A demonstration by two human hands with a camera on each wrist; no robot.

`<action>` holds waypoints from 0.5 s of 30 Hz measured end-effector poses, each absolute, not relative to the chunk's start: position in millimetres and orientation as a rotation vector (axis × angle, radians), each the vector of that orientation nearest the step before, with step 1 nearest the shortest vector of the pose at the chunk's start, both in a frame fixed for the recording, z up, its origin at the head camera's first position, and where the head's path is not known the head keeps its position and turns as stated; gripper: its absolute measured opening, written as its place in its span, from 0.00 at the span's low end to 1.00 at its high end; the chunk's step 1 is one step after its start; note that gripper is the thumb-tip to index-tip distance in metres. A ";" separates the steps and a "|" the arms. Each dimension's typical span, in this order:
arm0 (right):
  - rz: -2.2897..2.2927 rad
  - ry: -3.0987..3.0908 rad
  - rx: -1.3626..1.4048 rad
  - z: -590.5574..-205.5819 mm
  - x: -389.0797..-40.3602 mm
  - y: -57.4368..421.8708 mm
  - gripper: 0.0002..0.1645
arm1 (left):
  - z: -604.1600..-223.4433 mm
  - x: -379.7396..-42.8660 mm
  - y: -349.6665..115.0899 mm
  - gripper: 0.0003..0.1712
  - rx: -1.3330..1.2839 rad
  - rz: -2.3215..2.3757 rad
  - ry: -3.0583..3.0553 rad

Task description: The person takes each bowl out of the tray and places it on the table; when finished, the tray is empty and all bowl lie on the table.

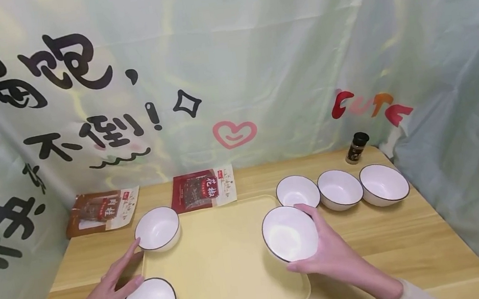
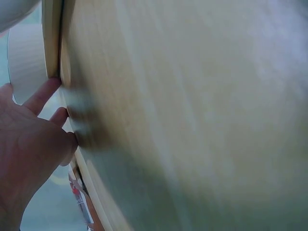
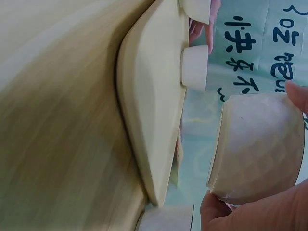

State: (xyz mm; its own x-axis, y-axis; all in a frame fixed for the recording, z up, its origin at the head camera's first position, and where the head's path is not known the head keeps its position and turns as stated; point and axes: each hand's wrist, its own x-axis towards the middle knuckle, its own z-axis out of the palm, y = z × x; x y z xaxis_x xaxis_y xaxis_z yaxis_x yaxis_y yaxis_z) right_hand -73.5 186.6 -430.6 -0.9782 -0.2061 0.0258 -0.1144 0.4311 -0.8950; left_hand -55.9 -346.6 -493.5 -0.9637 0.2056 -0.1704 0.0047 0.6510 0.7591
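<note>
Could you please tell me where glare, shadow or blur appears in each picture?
Head: bright glare inside the bowl in the right hand; left wrist: the tabletop looks blurred, with shadowy patches beside the left hand; right wrist: shadow darkens the tabletop along the edge of the tray.

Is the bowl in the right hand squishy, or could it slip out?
The bowl is probably stiff: its rim looks evenly round where the right hand grips it. Its shiny inside might be slippery, but the diamond-patterned outside could give more grip.
</note>
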 end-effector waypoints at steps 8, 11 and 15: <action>-1.568 2.628 -0.203 -429.4 -66.7 212.3 0.76 | -493.8 -55.1 -344.8 0.50 0.173 1.227 2.623; -1.560 2.656 -0.197 -431.7 -64.9 219.8 0.76 | -493.4 -55.0 -345.3 0.50 0.197 1.237 2.636; -1.525 2.707 -0.218 -438.2 -63.7 227.5 0.77 | -493.3 -54.3 -346.1 0.50 0.215 1.252 2.638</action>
